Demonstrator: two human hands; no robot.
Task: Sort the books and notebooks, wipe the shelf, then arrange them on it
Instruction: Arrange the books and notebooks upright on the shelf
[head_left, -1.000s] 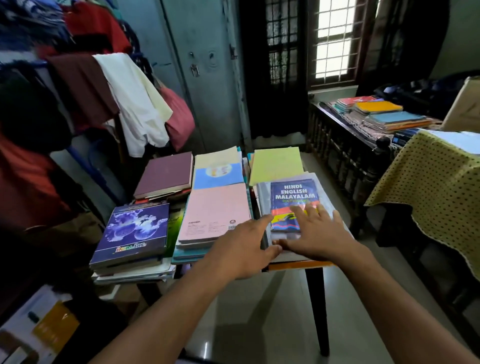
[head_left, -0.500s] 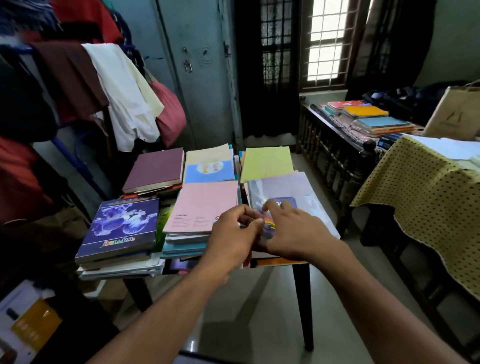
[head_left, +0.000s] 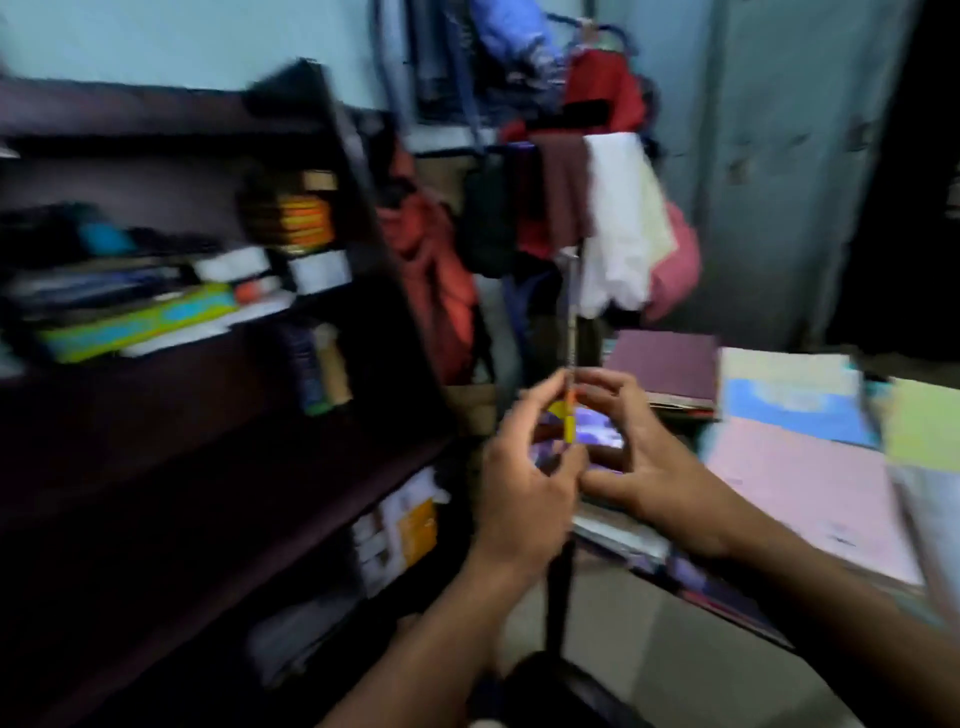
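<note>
Book: a thin book (head_left: 570, 415) held upright and edge-on in the middle of the frame, yellow and orange along the edge; pic's blurry so no title readable
Left hand: the left hand (head_left: 524, 478) has its fingers curled round the book's lower left side, gripping it
Right hand: the right hand (head_left: 649, 467) pinches it from the right, fingers bent over the top, thumb down low
Stacks: right side of the frame, piles on the surface (head_left: 727, 597), a pink notebook (head_left: 800, 483) on top, a maroon book (head_left: 665, 364) behind it, a blue-and-cream one (head_left: 789, 400) beside that
Shelf: dark shelf (head_left: 332, 509) fills the left, messy pile of books on its upper level
Clothes: clothes (head_left: 618, 223) hanging at top centre
</note>
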